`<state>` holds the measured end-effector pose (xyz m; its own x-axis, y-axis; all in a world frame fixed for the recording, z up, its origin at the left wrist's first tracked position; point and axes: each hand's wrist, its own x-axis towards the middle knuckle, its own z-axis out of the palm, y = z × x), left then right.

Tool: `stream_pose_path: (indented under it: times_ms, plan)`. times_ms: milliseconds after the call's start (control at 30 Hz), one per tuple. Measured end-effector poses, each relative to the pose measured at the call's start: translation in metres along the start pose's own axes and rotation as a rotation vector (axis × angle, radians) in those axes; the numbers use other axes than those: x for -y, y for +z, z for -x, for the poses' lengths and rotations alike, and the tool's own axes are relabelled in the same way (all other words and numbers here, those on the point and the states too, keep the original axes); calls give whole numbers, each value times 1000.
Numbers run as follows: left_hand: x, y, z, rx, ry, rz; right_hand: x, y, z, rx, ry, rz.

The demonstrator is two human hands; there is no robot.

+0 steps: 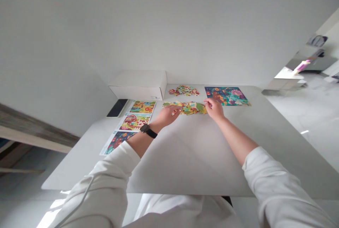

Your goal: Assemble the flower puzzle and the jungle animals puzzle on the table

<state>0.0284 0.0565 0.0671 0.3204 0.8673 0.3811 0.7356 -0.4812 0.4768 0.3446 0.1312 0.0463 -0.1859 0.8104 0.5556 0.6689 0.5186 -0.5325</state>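
Head view, my left hand (168, 115) and right hand (214, 109) apart at 12 o'clock, both touching jigsaw pieces (188, 108), grip unclear, assembled puzzle (226, 96) at 1 o'clock

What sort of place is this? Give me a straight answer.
Probably a bright room at home or a casual activity room, though the view cannot settle it. A white table holds loose jigsaw puzzle pieces, printed picture sheets and a white cardboard box.

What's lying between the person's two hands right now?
A loose cluster of colourful jigsaw pieces lies between the left hand and the right hand, as the head view shows.
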Motion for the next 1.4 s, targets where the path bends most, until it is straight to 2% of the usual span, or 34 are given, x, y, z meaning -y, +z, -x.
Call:
stream_pose_path:
  times_ms: [100, 200, 333, 400, 500, 633, 733, 933, 1067, 1200, 1300, 1400]
  plan:
    - [-20, -1, 17, 36, -66, 102, 18, 0, 23, 143, 35, -15]
    - [-35, 7, 28, 77, -113, 145, 37, 6, 43, 321, 27, -35]
    - [-41, 28, 36, 141, -155, 157, 55, 20, 54, 530, -41, 1]
    - [-39, 36, 39, 155, -178, 146, 60, 27, 55, 574, -66, 62]
    - [-33, 42, 44, 147, -178, 146, 61, 37, 54, 534, -61, 170]
    - [-23, 40, 47, 128, -167, 156, 60, 50, 53, 439, -28, 265]
    - [-16, 40, 47, 144, -174, 185, 62, 57, 53, 426, 1, 305]
    - [-14, 39, 47, 172, -171, 189, 58, 59, 56, 387, -10, 245]
    - [-14, 37, 47, 185, -156, 213, 40, 47, 50, 232, -16, 154]
    - [-13, 39, 46, 187, -164, 188, 9, 32, 30, 75, 89, 176]
    - [-13, 40, 46, 191, -175, 160, -14, 27, 14, 100, 141, 196]
    - [-14, 42, 45, 190, -172, 136, -27, 30, 3, 160, 147, 203]
